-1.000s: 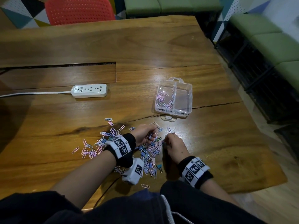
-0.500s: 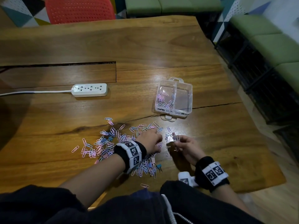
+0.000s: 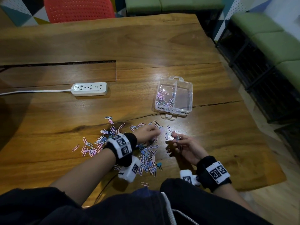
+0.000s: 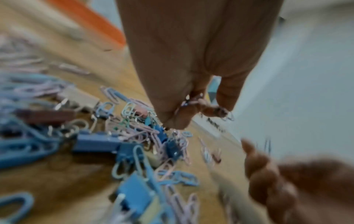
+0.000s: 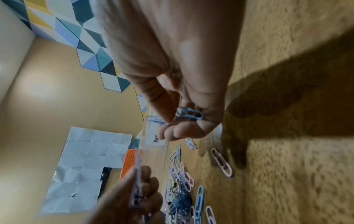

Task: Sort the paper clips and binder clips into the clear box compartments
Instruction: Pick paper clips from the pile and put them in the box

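Blue paper clips (image 5: 188, 116) lie crosswise in the right hand's (image 5: 172, 84) pinch.

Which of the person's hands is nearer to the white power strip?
Left. The left hand lies over the clip pile, on the power strip side of the table; the right hand is farther off, beyond the left.

wooden table (image 3: 146, 46) | red chair (image 3: 79, 8) | green benches (image 3: 267, 34) | geometric wall panels (image 5: 76, 30)

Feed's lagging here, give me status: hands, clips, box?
Right hand pinching blue paper clips. Left hand gripping clips over the pile. Clear box: clips in left compartment, right one looks empty. Path clear.
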`<action>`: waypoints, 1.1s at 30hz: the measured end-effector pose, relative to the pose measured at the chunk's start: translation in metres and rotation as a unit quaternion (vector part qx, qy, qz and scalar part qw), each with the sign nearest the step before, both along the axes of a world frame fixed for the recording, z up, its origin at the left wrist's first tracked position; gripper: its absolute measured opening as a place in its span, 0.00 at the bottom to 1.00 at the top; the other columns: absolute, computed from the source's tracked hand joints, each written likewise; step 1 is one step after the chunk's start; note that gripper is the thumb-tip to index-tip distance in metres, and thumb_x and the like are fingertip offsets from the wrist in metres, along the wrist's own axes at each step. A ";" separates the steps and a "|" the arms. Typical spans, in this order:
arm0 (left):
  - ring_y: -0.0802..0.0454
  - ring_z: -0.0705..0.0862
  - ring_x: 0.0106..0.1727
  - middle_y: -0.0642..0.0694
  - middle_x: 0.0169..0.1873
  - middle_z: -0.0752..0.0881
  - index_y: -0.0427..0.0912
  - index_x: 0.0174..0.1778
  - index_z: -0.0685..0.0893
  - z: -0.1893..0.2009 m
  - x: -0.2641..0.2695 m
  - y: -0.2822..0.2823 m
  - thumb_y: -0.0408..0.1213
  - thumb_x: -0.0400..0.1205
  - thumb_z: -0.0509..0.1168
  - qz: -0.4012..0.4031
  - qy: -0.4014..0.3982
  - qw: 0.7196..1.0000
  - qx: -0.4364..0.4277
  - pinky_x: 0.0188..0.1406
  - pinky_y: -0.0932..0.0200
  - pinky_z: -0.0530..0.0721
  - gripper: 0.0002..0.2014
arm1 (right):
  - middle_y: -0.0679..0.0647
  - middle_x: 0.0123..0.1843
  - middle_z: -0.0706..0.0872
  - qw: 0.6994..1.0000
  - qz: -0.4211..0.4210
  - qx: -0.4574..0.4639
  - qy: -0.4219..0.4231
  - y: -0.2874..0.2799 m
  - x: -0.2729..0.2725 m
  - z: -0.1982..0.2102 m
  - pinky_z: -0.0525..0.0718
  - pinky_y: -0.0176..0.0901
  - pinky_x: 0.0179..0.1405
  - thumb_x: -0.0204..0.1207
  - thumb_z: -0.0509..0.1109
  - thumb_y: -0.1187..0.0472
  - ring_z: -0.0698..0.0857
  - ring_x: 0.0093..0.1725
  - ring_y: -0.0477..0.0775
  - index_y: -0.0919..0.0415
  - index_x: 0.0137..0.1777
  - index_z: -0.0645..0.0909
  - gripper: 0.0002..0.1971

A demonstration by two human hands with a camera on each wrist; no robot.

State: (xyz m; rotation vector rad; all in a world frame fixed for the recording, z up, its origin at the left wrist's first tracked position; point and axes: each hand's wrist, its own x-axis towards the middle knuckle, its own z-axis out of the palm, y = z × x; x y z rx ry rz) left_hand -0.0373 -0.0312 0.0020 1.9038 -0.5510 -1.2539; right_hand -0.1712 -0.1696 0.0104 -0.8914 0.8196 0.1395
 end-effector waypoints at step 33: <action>0.50 0.79 0.38 0.48 0.33 0.78 0.38 0.55 0.78 0.009 -0.001 -0.020 0.67 0.75 0.56 -0.207 -0.423 0.837 0.278 0.33 0.58 0.76 0.32 | 0.51 0.32 0.77 0.942 0.105 -0.318 -0.005 0.003 0.017 -0.012 0.71 0.31 0.28 0.78 0.63 0.64 0.75 0.31 0.47 0.57 0.36 0.72 0.09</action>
